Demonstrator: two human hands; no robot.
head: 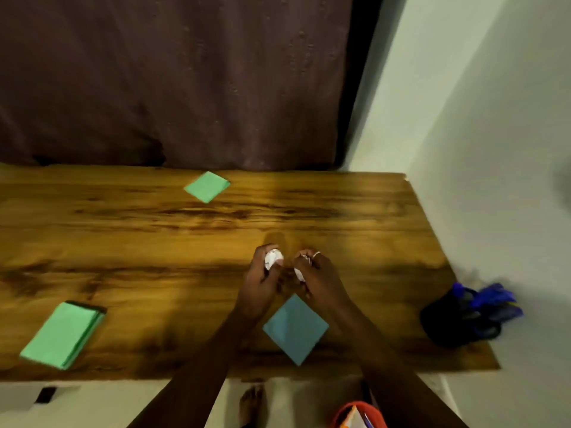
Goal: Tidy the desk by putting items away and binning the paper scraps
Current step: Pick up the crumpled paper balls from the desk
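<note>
Curtain cloth (pixel 173 81) in a dark maroon fills the background behind the table, and a pale wall (pixel 463 118) runs down the right side. The wooden table (pixel 123 242) spans most of the view, its grain running left to right.

Near the table's front left corner lies a green stack of sheets (pixel 61 335), with a dark edge showing at its far end. A blue square sheet (pixel 296 329) lies flat near the front edge, turned corner-on, between the person's two forearms and just below the hands. At the table's right edge stands a black holder (pixel 457 322) with blue pens sticking out of it; it is blurred. A smaller green square sheet (pixel 207 186) lies close to the far edge, well apart from everything else.

Below the front edge, an orange-rimmed bin (pixel 358 415) shows partly at the bottom of the view with something coloured inside, and a bare foot (pixel 251 403) rests on the floor to its left.

Both hands are over the middle of the table, near each other but apart. The left hand (pixel 262 279) has its fingers (pixel 261 251) curled round a crumpled white paper scrap (pixel 273 258), with the thumb against it. The right hand (pixel 321 282) likewise grips a second white scrap (pixel 299 271) in curled fingers (pixel 319 262). A ring (pixel 316 254) sits on one finger of the right hand.
</note>
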